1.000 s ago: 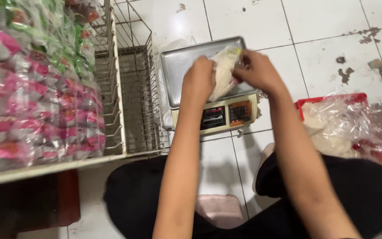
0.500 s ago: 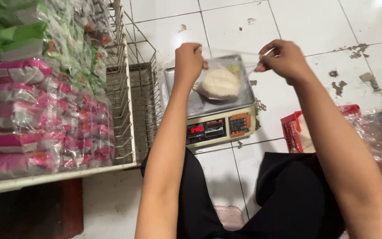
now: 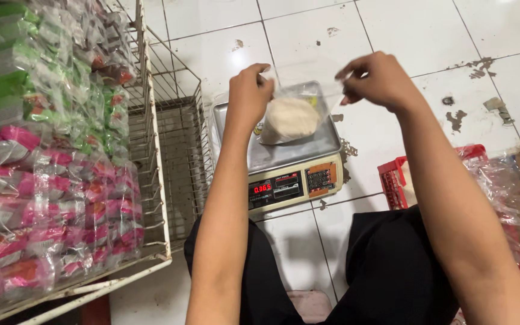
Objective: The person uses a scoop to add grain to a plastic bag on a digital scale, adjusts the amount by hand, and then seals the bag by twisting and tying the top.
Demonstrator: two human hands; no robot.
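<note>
A clear bag [image 3: 293,114] with a pale, doughy lump in its bottom hangs over the steel pan of a scale [image 3: 284,150], its base resting on or just above the pan; which of the two is hard to tell. The left hand [image 3: 249,90] pinches one top corner of the bag with fingers closed, and the right hand [image 3: 375,78] pinches the opposite corner, thumb against fingertips, so the mouth is stretched wide between them. The step in hand looks like weighing a filled portion: the scale's red display is lit. The next move probably calls for keeping the mouth level so nothing spills, and for letting the full weight settle on the pan before any reading counts.

Outward from there, a wire basket [image 3: 179,156] stands just left of the scale, touching or nearly so. Further left a rack [image 3: 43,180] holds stacked pink and green packets. To the right a red crate [image 3: 401,180] lined with loose plastic sits near the person's knee. The basket's rim crowds the left elbow's room; nothing lies between the hands and the pan.
</note>
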